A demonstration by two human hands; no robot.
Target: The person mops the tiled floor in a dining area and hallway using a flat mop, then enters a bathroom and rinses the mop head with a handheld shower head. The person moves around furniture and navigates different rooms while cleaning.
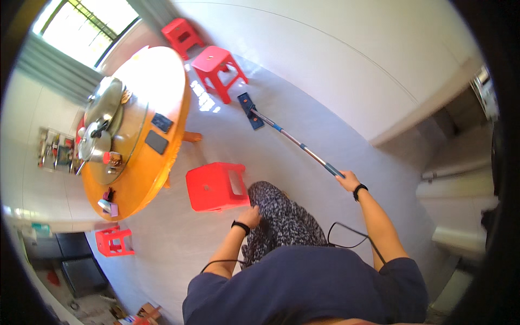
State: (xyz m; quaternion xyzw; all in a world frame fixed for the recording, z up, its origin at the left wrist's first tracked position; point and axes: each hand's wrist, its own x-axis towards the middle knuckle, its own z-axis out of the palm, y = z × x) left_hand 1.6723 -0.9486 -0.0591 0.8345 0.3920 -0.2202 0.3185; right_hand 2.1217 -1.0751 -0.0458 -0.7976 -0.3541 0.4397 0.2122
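Observation:
My right hand (349, 181) is closed around the grip end of a flat mop's telescopic handle (293, 139). The handle slants up and left to the blue flat mop head (250, 111), which lies on the grey floor just below a red plastic stool (217, 69). My left hand (250, 217) hangs in front of the patterned trousers (284, 217), its fingers curled; whether it grips the fabric cannot be made out. Close to its upper left stands another red plastic stool (208, 187).
At left, a round wooden table (140, 199) carries a glass turntable, a lidded pan (103, 99), a pot (95, 144), a jar (113, 158) and two dark flat devices. More red stools stand by the window (183, 34) and lower left (114, 241). A white wall (325, 69) runs along the right.

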